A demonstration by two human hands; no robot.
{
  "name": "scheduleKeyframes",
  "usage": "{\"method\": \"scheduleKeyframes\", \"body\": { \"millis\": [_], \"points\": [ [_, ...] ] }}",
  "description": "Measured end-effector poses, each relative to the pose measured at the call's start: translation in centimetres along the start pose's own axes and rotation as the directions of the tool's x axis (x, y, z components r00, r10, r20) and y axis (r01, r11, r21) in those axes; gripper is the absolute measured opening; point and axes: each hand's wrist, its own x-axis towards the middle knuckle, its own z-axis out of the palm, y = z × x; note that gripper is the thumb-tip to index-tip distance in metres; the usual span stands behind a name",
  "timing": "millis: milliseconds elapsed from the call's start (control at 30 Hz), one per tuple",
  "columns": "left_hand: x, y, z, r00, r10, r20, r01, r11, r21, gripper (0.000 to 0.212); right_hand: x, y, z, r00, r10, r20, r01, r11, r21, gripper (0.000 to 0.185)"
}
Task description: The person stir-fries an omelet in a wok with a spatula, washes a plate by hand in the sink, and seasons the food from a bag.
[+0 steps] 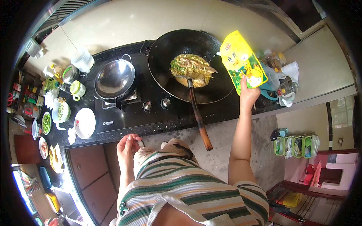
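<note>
My right hand (249,94) grips the lower end of a yellow and green spouted seasoning pouch (240,60). The pouch is raised at the right rim of a large black wok (161,67), its white spout pointing left over the wok. Inside the wok lies a heap of cooked food (193,66) with pale strips, green bits and sauce. A spatula with a wooden handle (198,118) rests in the food, its handle reaching out past the counter edge. Near that edge, left of the spatula, hangs my left hand (128,144), fingers loosely curled and holding nothing.
A smaller steel wok (115,79) sits on the left burner of the gas stove (124,113). Further left are a white plate (84,123), a bowl of chopped greens (46,123) and a lidded jar (77,89). Bottles and bags (282,82) crowd the counter's right end.
</note>
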Motion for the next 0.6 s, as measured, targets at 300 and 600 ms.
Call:
{"method": "scheduleKeyframes", "body": {
  "millis": [300, 600],
  "points": [
    [-0.4, -0.2, -0.2, 1.0, 0.008, 0.006, -0.008, 1.0, 0.003, 0.024, -0.6, -0.5, -0.7, 0.998, -0.03, -0.055, 0.03, 1.0, -0.005, 0.018],
    [-0.6, -0.3, -0.1, 1.0, 0.018, 0.009, -0.018, 1.0, 0.007, 0.023, -0.9, -0.8, -0.8, 1.0, 0.019, 0.019, -0.017, 0.996, -0.093, 0.018]
  ]
}}
